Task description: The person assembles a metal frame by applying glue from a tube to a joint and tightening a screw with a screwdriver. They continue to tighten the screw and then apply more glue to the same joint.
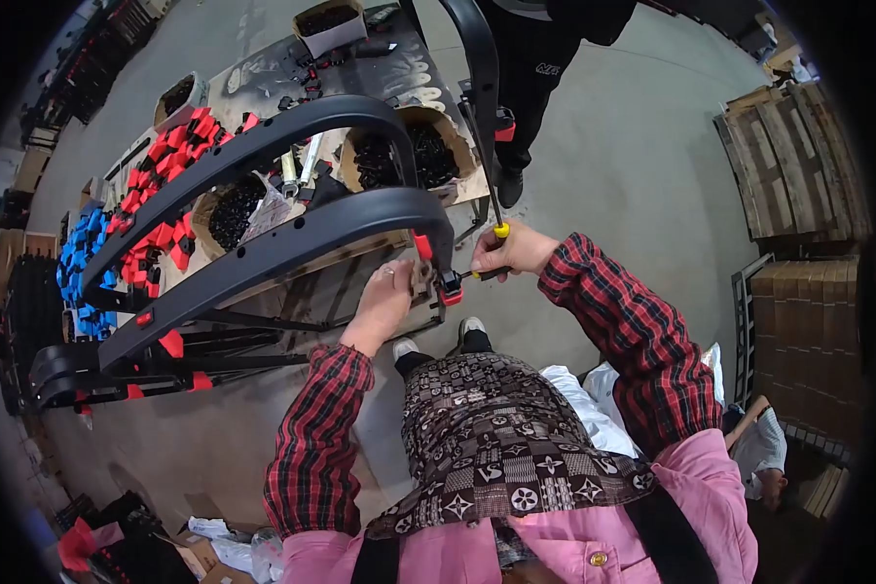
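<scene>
My right hand is closed round a screwdriver with a yellow and black handle, whose shaft points left at the red fitting on the lower end of a curved black frame. A second thin shaft with a yellow collar sticks up from the same hand; it looks like another screwdriver. My left hand, a ring on one finger, has its fingers bent beside that frame end. What lies between those fingers is hard to see. Just above them, a red tab shows on the frame.
On the worktable lie red plastic parts, blue parts and boxes of small black pieces. A person in dark trousers stands across from me. Wooden pallets and stacked cartons stand at right; another person is lower right.
</scene>
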